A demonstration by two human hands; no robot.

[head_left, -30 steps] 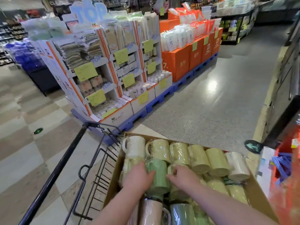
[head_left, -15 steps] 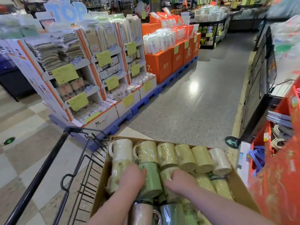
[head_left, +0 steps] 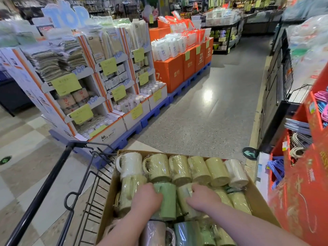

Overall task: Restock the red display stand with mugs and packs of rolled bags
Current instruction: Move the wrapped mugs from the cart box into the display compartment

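A cardboard box sits in front of me, packed with several plastic-wrapped mugs in white, pale yellow and green. My left hand is closed over the left side of a green mug in the middle of the box. My right hand grips a pale yellow mug just to its right. A white mug lies at the box's far left corner. The red display stand rises at the right edge, with bundles of hangers in its compartments.
A black wire cart frame holds the box, its handle bar running down left. White and orange promo shelving on blue pallets stands across the aisle at left, orange boxes behind. Grey floor stretches ahead between them and the right-hand fixtures.
My view has swung right, and the red stand has come into sight at the right edge. Both hands keep the same hold on the mugs in the box.
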